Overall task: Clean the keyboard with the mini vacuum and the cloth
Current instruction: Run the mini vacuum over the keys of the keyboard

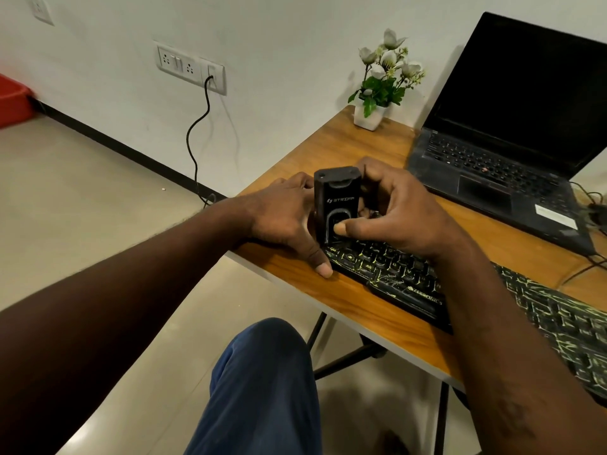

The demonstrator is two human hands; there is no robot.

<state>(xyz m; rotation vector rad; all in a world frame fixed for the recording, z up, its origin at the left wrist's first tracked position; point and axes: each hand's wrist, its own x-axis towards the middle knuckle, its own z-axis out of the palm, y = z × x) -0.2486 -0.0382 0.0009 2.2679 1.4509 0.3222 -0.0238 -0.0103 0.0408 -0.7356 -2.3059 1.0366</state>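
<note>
A black mini vacuum (pixel 336 195) stands upright on the left end of the black keyboard (pixel 538 313), which has yellow crackle markings. My right hand (pixel 397 208) wraps around the vacuum, its thumb pressed on the front near the bottom. My left hand (pixel 285 218) lies on the wooden desk against the keyboard's left end, thumb touching the keyboard's front corner, fingers hidden behind the vacuum. No cloth is in view.
An open black laptop (pixel 512 133) with a dark screen stands behind the keyboard. A white pot of artificial flowers (pixel 377 83) sits at the desk's (pixel 345 303) far corner. Cables lie at the right edge. A black cord (pixel 197 133) hangs from a wall socket. My knee (pixel 262 372) is below the desk.
</note>
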